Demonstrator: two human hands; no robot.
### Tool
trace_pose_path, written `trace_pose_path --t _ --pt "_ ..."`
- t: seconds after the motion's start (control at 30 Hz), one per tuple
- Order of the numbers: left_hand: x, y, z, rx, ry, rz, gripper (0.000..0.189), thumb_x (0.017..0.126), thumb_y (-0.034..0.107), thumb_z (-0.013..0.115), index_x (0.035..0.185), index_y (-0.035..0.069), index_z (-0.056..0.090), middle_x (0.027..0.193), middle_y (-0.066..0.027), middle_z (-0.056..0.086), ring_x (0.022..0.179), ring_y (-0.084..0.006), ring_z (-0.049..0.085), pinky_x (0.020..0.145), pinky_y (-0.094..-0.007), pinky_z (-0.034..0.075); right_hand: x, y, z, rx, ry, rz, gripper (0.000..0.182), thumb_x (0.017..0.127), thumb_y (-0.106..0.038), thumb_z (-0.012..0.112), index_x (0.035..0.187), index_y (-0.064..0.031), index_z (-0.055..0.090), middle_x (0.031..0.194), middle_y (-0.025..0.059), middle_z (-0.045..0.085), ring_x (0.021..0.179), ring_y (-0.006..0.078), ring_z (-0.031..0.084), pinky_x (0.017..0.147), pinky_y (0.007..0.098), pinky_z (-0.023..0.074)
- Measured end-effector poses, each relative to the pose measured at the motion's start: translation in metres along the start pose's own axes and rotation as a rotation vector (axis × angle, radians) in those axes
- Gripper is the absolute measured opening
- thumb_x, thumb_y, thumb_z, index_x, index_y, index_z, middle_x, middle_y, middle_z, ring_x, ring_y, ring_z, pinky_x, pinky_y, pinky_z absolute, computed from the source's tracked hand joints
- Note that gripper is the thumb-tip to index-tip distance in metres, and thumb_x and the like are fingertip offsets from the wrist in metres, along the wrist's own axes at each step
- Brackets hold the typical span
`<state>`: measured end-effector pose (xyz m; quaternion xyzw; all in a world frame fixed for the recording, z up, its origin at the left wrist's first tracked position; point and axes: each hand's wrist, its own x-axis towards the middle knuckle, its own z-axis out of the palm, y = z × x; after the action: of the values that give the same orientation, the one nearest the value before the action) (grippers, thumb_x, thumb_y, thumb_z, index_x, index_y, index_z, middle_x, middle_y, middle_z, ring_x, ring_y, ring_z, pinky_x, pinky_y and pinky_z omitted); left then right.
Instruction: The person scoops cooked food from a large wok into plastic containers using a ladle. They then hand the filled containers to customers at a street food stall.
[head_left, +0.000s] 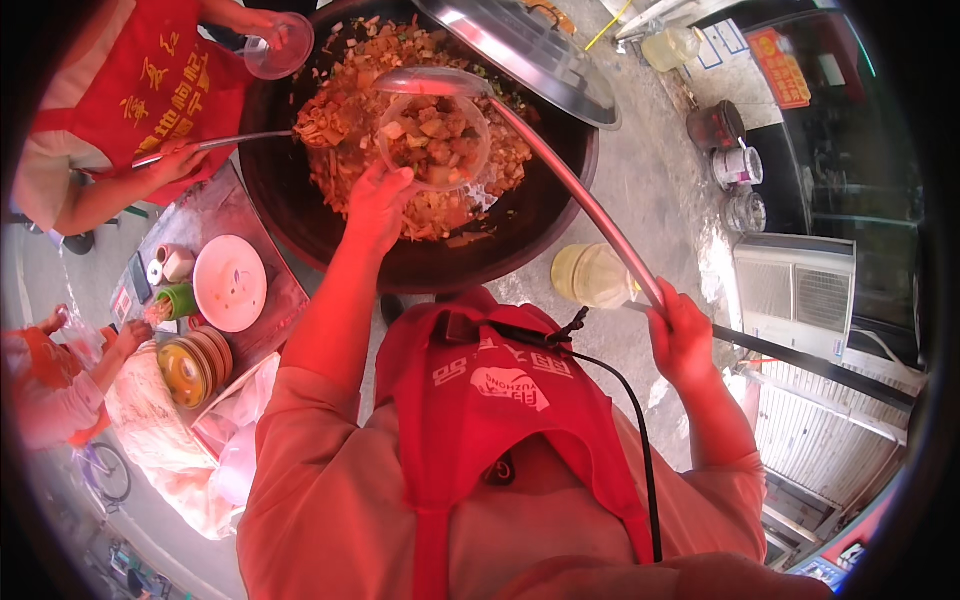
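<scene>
My left hand (377, 206) grips the near rim of a clear round plastic tub (481, 169), held over a large dark wok (337, 259). Chunks of cooked food (431, 139) fill the tub. Above its far edge is the metal scoop of a long-handled ladle (431, 79), tilted towards it. My right hand (681, 334) is closed around the ladle's long handle (581, 191), at the right of my body. Under the tub, a reddish stew of chopped vegetables and diced pieces (345, 169) covers much of the wok.
A large metal lid (536, 67) leans over the wok's far right rim. At left, a co-worker's hands hold another tub (279, 46) and a utensil (225, 141). A side table (277, 307) bears a pink basin (230, 283) and stacked bowls (187, 367). An oil jug (589, 275) stands right.
</scene>
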<state>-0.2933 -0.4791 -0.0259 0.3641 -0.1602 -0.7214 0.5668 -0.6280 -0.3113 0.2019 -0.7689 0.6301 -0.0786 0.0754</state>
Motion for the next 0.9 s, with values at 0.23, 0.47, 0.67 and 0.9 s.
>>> trace_pose_path --t 0.23,0.47,0.67,0.9 --pt "-0.023 -0.003 -0.027 -0.103 -0.086 0.025 0.044 0.089 0.013 0.062 0.126 -0.005 0.047 0.125 -0.0141 0.057 0.116 -0.0256 0.055 0.103 -0.0413 0.041 0.011 0.023 0.008 0.355 -0.262 0.457 0.033 0.092 -0.017 0.059 0.12 0.0006 0.058 0.076 0.0133 0.058 0.069 0.021 0.058 0.064 0.0327 0.0462" --pt "-0.094 0.01 -0.064 -0.127 0.017 0.199 0.06 0.089 0.021 0.059 0.139 -0.004 0.036 0.141 -0.0147 0.045 0.132 -0.028 0.042 0.112 -0.0423 0.03 0.058 0.13 0.092 0.421 -0.587 0.573 0.03 0.093 -0.024 0.056 0.106 0.0013 0.064 0.072 0.0092 0.06 0.067 0.0164 0.057 0.064 0.0344 0.0456" --pt "-0.171 0.007 -0.05 -0.114 0.285 0.33 0.079 0.084 0.026 0.066 0.147 0.002 0.024 0.151 -0.0121 0.032 0.14 -0.0284 0.029 0.117 -0.0428 0.021 0.113 0.168 0.149 0.566 -0.804 0.747 0.023 0.093 -0.022 0.056 0.094 -0.0003 0.063 0.068 0.0019 0.053 0.054 0.0103 0.044 0.048 0.0278 0.0328" --pt "-0.2 -0.013 -0.012 -0.178 0.442 0.468 0.088 0.079 0.025 0.07 0.149 0.005 0.02 0.152 -0.0119 0.028 0.14 -0.0296 0.028 0.117 -0.0436 0.021 0.129 0.184 0.171 1.053 -1.008 1.049 0.016 0.094 -0.017 0.054 0.098 -0.0031 0.06 0.066 -0.0016 0.046 0.046 0.0052 0.032 0.041 0.0222 0.0214"
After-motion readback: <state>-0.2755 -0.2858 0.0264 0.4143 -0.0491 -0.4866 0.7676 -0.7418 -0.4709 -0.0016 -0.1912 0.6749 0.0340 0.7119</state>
